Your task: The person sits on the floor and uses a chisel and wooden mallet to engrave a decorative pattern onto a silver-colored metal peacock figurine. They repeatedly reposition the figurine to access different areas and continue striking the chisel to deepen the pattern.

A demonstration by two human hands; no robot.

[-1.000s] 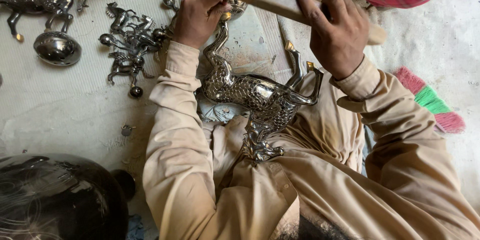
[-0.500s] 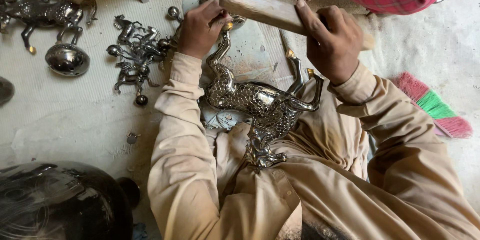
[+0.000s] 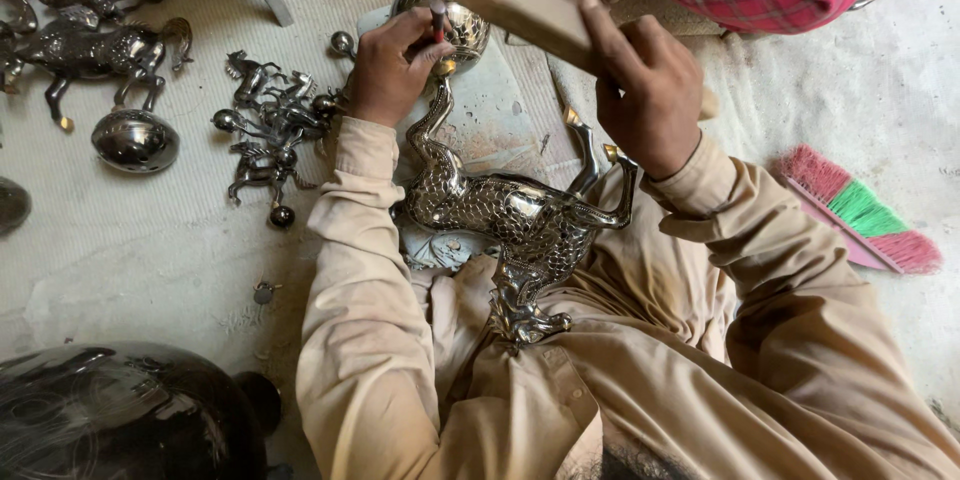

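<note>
Floor: pale woven mat (image 3: 150,240), where I sit cross-legged.
Left hand (image 3: 392,65): fingers pinch a thin dark punch (image 3: 437,20) against the shiny round metal ball (image 3: 452,25).
Right hand (image 3: 645,90): fingers wrapped round a pale wooden mallet (image 3: 510,0), raised above the punch.
Work: silver scaled metal animal figure (image 3: 510,220) lies below my fingers, across my lap.
Risk: I judge a skewed blow could hit my pinching fingertips or dent the ball.
Room: small metal horse figures (image 3: 265,130) crowd left of my fingers; the right is open up to the pink and green brush (image 3: 850,215).

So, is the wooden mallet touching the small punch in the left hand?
Apart. The head view shows the wooden mallet raised in the right hand, with a gap above the punch in the left hand.
</note>
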